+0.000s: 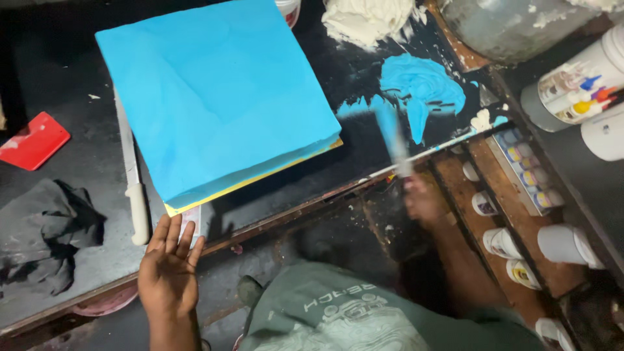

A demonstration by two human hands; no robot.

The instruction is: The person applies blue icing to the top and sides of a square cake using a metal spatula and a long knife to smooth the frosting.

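Two hands at work; left hand (169, 266) open, fingers spread, at the near corner of the blue-iced square cake (218, 97) on the dark table (71, 162); a slip could dent it; right hand (422, 198) clamped on a blurred spatula (392, 133), long axis pointing away up-left, icing may fling.

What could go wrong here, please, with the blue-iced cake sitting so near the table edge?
The cake sits on a board whose corner overhangs the table edge, steadied only by the left hand; it might tip. The right hand swings a blurred spatula nearby and could gouge the icing. The knife beside the cake could get knocked off.
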